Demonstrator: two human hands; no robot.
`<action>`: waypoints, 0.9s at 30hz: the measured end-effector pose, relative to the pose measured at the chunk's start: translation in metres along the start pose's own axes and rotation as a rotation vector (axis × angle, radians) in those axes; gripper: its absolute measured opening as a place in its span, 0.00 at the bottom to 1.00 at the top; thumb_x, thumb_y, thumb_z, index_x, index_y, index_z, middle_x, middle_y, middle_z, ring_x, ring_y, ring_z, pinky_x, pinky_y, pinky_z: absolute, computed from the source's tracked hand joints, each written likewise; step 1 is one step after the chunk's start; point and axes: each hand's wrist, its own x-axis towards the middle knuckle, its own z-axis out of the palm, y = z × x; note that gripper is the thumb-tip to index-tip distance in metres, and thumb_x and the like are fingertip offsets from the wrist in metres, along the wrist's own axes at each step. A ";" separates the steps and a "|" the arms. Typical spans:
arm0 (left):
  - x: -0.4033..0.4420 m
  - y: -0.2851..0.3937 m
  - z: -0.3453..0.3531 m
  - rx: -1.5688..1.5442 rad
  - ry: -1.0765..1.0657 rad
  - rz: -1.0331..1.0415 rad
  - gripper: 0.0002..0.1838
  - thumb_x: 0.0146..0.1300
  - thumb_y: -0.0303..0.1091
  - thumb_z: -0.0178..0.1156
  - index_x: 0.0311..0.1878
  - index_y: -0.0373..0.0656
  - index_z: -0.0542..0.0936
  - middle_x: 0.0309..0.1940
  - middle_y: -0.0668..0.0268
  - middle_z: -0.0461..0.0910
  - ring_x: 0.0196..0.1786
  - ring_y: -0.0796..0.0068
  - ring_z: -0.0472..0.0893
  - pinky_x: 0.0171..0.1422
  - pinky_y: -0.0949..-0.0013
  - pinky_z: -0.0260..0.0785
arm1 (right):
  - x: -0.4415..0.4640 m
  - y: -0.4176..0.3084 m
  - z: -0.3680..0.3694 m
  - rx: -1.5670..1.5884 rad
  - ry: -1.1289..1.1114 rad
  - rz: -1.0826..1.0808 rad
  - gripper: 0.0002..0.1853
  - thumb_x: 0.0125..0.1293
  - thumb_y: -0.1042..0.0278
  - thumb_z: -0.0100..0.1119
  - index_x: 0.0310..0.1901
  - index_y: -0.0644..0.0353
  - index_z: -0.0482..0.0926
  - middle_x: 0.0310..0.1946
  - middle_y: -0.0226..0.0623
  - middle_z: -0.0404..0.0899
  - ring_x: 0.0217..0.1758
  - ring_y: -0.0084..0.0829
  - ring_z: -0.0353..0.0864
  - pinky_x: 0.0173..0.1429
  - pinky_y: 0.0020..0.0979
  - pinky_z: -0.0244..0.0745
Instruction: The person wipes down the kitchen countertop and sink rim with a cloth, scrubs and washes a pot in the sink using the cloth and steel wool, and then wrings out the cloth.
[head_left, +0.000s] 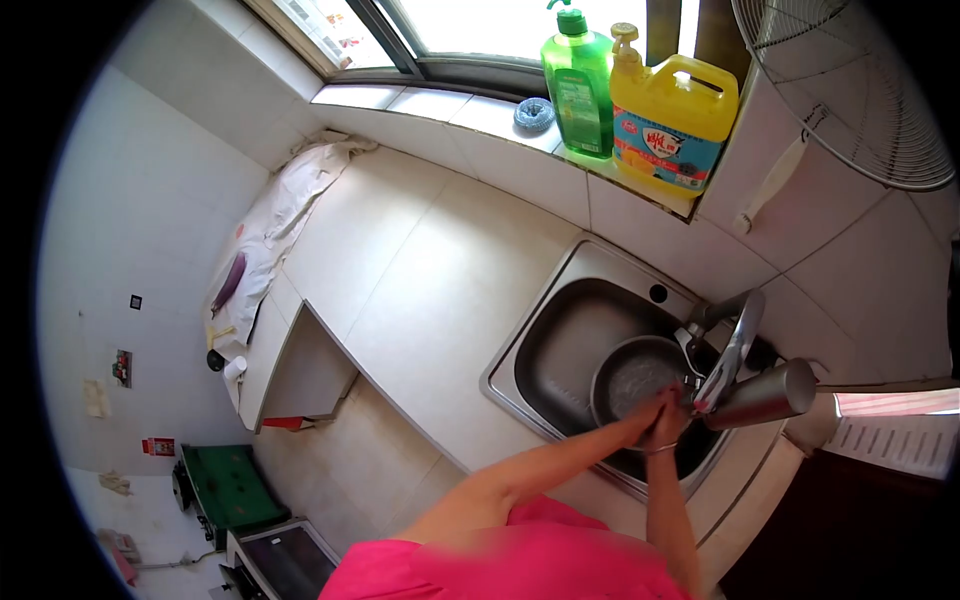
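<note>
Crowding close together over the near right edge of a round metal pan (602,382), the left hand (652,409) and the right hand (667,429) sit beside the tap (736,348), the right one with a bracelet (661,449) at its wrist. Their fingers look bunched and overlapping; how far open they are, and whether they have hold of anything, I cannot tell. The pan, with water (636,378) in it, lies under and just left of the fingers, inside the steel sink (595,262). Just right of the fingers is a tilted metal cylinder (765,395). Well beyond the fingers, on the window ledge (475,110), are a yellow jug (680,110), a green pump bottle (580,95) and a scouring pad (534,115). Left of the fingers, past the sink, stretches the pale counter (430,260)
</note>
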 end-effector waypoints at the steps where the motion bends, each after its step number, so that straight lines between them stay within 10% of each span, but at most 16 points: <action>1: 0.032 -0.011 -0.014 0.014 -0.002 -0.015 0.20 0.68 0.50 0.46 0.55 0.50 0.75 0.48 0.70 0.75 0.49 0.76 0.72 0.54 0.70 0.64 | -0.016 0.002 0.013 0.083 0.036 -0.021 0.10 0.69 0.58 0.50 0.34 0.54 0.72 0.29 0.25 0.70 0.34 0.22 0.70 0.42 0.26 0.68; 10: -0.044 0.005 0.009 0.053 -0.029 0.034 0.27 0.67 0.53 0.47 0.64 0.48 0.69 0.57 0.65 0.73 0.55 0.75 0.72 0.60 0.68 0.61 | 0.018 -0.004 -0.022 0.082 -0.189 0.112 0.09 0.70 0.59 0.48 0.40 0.54 0.72 0.31 0.25 0.70 0.36 0.22 0.71 0.43 0.25 0.67; 15: 0.030 -0.003 -0.018 -0.094 -0.176 0.113 0.15 0.68 0.42 0.42 0.29 0.46 0.70 0.29 0.70 0.73 0.35 0.71 0.72 0.44 0.67 0.65 | -0.045 -0.012 0.013 0.327 -0.265 0.004 0.22 0.72 0.64 0.44 0.65 0.60 0.62 0.62 0.34 0.64 0.65 0.28 0.63 0.70 0.30 0.53; 18: 0.019 -0.003 -0.015 0.454 -0.044 0.576 0.17 0.68 0.49 0.45 0.42 0.48 0.77 0.40 0.71 0.77 0.42 0.77 0.75 0.45 0.73 0.67 | -0.012 0.013 0.004 0.219 -0.246 -0.098 0.17 0.70 0.63 0.46 0.57 0.60 0.69 0.54 0.32 0.72 0.57 0.26 0.69 0.63 0.29 0.61; 19: -0.014 0.009 0.006 0.043 0.066 0.106 0.15 0.68 0.39 0.44 0.51 0.51 0.77 0.48 0.65 0.77 0.51 0.74 0.73 0.57 0.67 0.63 | 0.014 0.018 -0.014 0.158 -0.228 0.026 0.12 0.68 0.61 0.49 0.45 0.59 0.73 0.43 0.29 0.74 0.47 0.25 0.72 0.53 0.28 0.67; 22: -0.049 0.007 0.016 -0.126 -0.093 0.045 0.20 0.68 0.44 0.46 0.61 0.54 0.73 0.57 0.66 0.72 0.60 0.75 0.68 0.62 0.66 0.60 | 0.030 -0.010 -0.048 0.123 -0.562 -0.155 0.11 0.67 0.61 0.50 0.41 0.60 0.73 0.39 0.30 0.74 0.43 0.26 0.73 0.47 0.27 0.69; 27: 0.024 -0.001 -0.011 -0.199 -0.315 -0.027 0.19 0.68 0.53 0.44 0.34 0.49 0.74 0.32 0.72 0.71 0.38 0.81 0.69 0.42 0.72 0.63 | -0.003 0.004 -0.009 -0.018 -0.067 -0.155 0.16 0.68 0.64 0.50 0.52 0.67 0.71 0.44 0.41 0.77 0.47 0.33 0.77 0.54 0.30 0.70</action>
